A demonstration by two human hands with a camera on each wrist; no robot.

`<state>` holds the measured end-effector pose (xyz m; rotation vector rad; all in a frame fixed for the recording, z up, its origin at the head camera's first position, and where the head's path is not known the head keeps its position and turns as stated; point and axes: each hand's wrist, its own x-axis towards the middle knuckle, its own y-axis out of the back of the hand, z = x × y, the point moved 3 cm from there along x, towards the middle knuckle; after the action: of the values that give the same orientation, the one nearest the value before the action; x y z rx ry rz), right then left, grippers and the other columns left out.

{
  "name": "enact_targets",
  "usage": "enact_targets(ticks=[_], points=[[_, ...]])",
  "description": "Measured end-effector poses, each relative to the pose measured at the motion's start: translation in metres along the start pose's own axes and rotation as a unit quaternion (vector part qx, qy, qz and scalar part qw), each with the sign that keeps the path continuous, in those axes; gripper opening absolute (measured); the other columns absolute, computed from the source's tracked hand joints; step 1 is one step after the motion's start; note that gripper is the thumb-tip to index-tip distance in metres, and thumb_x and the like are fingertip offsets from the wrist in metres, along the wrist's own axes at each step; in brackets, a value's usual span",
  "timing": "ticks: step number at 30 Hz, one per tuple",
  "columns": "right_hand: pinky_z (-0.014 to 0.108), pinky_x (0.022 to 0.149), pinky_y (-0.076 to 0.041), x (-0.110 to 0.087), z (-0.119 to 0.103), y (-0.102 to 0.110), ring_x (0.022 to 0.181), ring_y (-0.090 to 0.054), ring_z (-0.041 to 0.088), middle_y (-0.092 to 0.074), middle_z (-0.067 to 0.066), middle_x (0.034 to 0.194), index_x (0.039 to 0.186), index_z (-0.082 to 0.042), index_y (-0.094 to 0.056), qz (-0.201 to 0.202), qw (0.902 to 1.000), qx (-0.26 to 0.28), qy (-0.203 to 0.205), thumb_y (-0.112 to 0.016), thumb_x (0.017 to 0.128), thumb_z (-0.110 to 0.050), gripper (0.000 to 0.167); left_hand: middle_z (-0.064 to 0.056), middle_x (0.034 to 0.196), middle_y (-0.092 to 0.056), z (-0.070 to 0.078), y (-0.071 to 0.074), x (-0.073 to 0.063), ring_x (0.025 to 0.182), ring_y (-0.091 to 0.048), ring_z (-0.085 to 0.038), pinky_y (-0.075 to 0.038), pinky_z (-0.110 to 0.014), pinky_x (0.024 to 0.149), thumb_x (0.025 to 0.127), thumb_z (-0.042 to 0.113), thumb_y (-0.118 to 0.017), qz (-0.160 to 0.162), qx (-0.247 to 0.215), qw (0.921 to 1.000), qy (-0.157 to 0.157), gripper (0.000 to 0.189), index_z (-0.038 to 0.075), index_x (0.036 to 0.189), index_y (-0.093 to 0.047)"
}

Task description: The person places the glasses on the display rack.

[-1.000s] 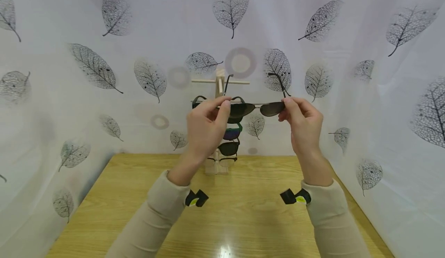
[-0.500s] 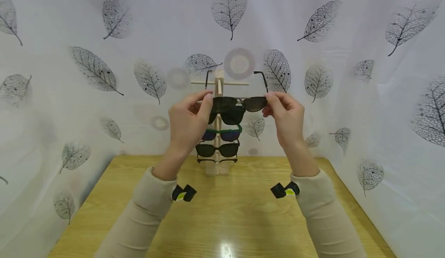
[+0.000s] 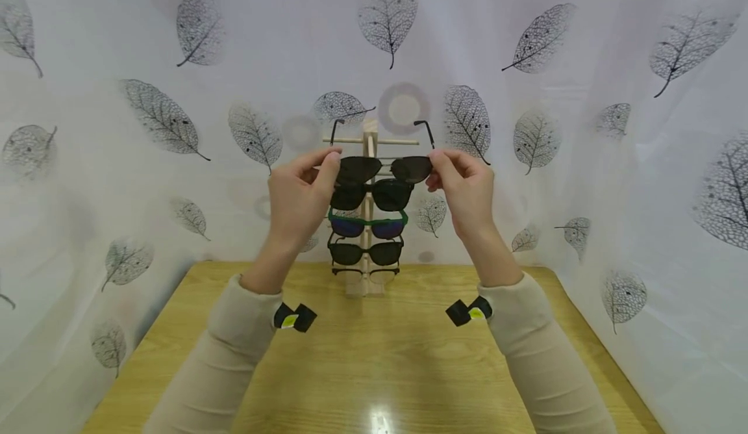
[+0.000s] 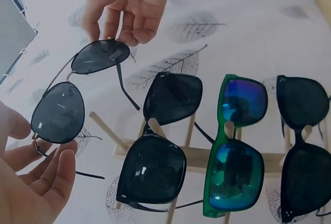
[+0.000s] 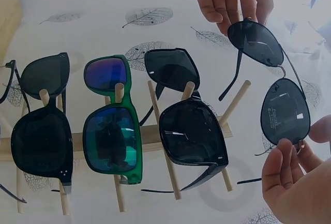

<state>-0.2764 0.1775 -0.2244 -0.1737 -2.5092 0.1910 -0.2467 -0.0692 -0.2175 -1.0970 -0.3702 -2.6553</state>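
Dark aviator sunglasses (image 3: 411, 169) with a thin metal frame are held between both hands, their temples unfolded and pointing away toward the stand. My left hand (image 3: 299, 193) pinches the left hinge end between thumb and fingers. At the opposite end my right hand (image 3: 469, 190) does the same. Behind and below them rises a wooden display stand (image 3: 370, 136) with crosswise pegs. Just under the aviators hang black sunglasses (image 3: 391, 195). In the left wrist view the aviators (image 4: 58, 113) are apart from the pegs, beside the top one.
Lower on the stand hang green-framed sunglasses with blue lenses (image 3: 388, 228), another black pair (image 3: 386, 253) and half-rim glasses (image 3: 382, 274). The stand's base rests on a wooden table (image 3: 374, 356) near its back edge. A white leaf-patterned curtain (image 3: 292, 44) surrounds the table.
Both hands have moved left with the aviators, which have come from right of the stand to centred in front of its upper pegs. The grip on both ends stays the same.
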Motion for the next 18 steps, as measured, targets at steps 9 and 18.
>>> enact_targets(ticks=[9, 18], points=[[0.021, 0.06, -0.058, 0.006, 0.001, -0.011, 0.058, -0.064, 0.009, -0.07, -0.004, 0.071, 0.103, 0.007, -0.074, -0.006, 0.9998, -0.018, -0.003, -0.068, 0.101, -0.006, 0.015, -0.022, 0.081, -0.077, -0.009, 0.007, 0.017, 0.061, -0.067, -0.02, -0.048, -0.02, 0.052, 0.104, 0.021, -0.065, -0.003, 0.013, 0.9996, 0.026, 0.028, 0.004, 0.121, -0.08], [0.021, 0.061, -0.057, 0.008, 0.006, -0.018, 0.058, -0.063, 0.009, -0.069, -0.005, 0.072, 0.106, 0.009, -0.073, -0.01, 0.9993, -0.033, -0.016, -0.068, 0.102, -0.011, 0.021, -0.023, 0.091, -0.077, -0.025, 0.011, 0.027, 0.064, -0.066, -0.011, -0.058, -0.022, 0.064, 0.106, 0.025, -0.064, -0.022, -0.007, 0.998, 0.059, 0.029, 0.005, 0.121, -0.08]])
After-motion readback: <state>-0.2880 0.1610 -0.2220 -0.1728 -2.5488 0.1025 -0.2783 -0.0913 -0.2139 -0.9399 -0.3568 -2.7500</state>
